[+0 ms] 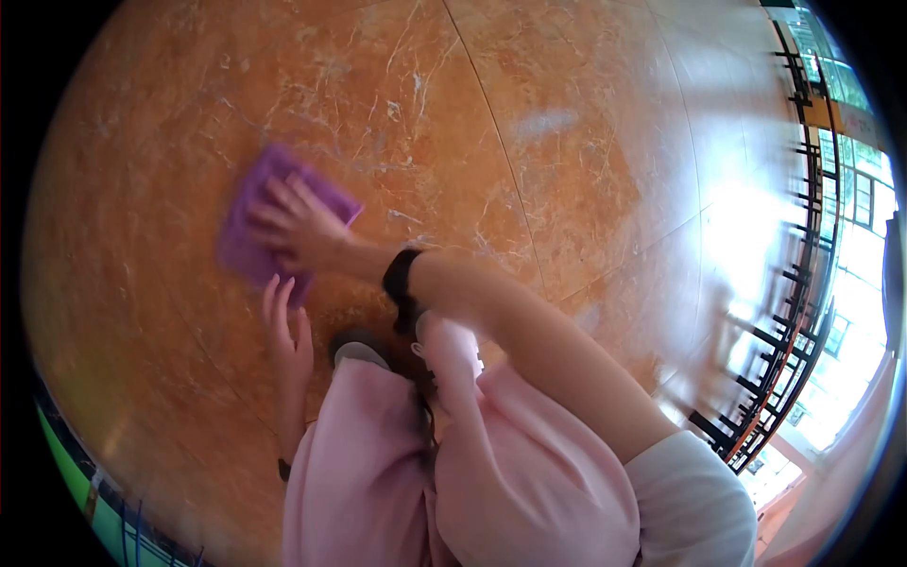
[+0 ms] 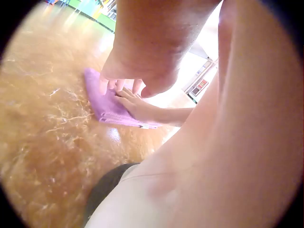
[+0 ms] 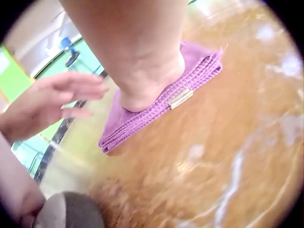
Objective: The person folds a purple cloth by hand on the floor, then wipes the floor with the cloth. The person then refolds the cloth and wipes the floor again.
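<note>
Folded purple cloth [image 1: 246, 255] on floor [image 1: 425, 104], pressed beneath spread right hand [image 1: 304, 229]; nothing gripped. Left hand [image 1: 290, 337] held empty nearby, fingers relaxed. Layers may be sheared apart if pushed unevenly.

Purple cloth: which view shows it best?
Right wrist view: the purple cloth is close, its layered edge and pale tag clear. The head view shows it from above, blurred under the right hand; the left wrist view, smaller, partly behind the left hand.

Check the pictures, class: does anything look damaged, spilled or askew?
Only one small thing: the folded purple cloth seems to have a loose thread at one corner, so it looks slightly frayed.
</note>
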`<state>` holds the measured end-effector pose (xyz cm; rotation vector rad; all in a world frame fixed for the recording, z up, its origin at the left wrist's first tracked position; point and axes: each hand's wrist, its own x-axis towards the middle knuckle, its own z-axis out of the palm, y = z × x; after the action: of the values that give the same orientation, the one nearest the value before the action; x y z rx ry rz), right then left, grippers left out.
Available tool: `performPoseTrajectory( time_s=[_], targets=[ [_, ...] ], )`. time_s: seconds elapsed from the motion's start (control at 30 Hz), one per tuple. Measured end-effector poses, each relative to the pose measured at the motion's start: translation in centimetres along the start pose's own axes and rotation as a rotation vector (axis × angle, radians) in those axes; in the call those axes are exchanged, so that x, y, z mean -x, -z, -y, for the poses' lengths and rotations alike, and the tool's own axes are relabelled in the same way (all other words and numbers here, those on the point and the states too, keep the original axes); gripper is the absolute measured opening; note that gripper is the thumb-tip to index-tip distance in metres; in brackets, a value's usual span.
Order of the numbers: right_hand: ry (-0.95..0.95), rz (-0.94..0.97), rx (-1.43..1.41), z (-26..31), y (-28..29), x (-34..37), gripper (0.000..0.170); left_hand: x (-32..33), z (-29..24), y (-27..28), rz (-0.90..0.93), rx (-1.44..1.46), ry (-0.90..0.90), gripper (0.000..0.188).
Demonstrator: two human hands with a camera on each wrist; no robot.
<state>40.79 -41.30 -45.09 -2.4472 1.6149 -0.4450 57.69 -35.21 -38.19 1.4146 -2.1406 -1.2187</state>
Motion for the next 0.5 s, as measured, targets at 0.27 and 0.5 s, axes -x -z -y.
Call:
performPoseTrajectory(
  time_s=[0.27, 0.5],
  targets=[
    [0.303, 0.038, -0.256, 2.7, -3.3, -0.2, 0.061, 1.0, 1.4, 0.3, -0.078, -0.156, -0.077, 0.034],
    [-0.282, -0.281, 0.004, -13.1, 4.2, 0.3, 0.053, 1.7, -0.2, 1.3, -0.12, -0.088, 0.051, 0.036]
  ],
)
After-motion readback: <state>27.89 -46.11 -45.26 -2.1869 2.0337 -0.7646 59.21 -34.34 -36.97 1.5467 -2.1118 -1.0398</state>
